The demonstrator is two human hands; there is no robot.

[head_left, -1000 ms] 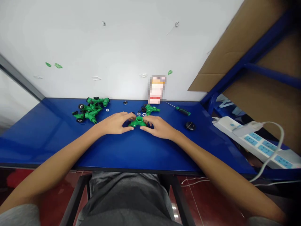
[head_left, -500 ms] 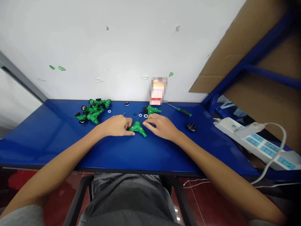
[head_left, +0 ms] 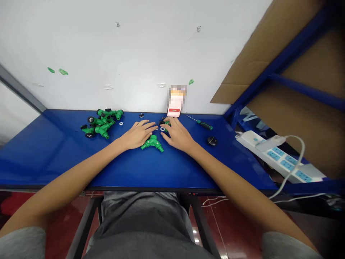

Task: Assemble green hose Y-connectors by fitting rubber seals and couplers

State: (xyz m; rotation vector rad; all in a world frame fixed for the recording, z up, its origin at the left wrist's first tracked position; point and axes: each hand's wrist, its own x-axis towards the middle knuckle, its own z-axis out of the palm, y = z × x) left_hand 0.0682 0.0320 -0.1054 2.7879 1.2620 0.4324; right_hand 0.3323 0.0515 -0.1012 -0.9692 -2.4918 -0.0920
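Observation:
A green Y-shaped hose connector [head_left: 153,141] lies on the blue table, just in front of my hands. My left hand [head_left: 138,134] is over its left side, fingers stretched out toward the small parts, and I see nothing held. Across from it, my right hand [head_left: 178,133] reaches forward with fingers spread. Its fingertips partly cover a second green connector with black parts [head_left: 167,123]; whether they touch it I cannot tell. A white ring [head_left: 162,128] sits between the two hands, and another beside it is partly hidden by my left fingertips.
Several green hose connectors [head_left: 104,126] are piled at the left, with a white ring [head_left: 121,123] beside them. A phone [head_left: 174,110] leans on the wall. At the right are a screwdriver [head_left: 203,124], a round black object [head_left: 212,140] and a white power strip [head_left: 275,154].
Both hands have come off the front connector, which now lies free. The left fingers have straightened and the right fingers have spread, both reaching farther forward. The view has shifted slightly.

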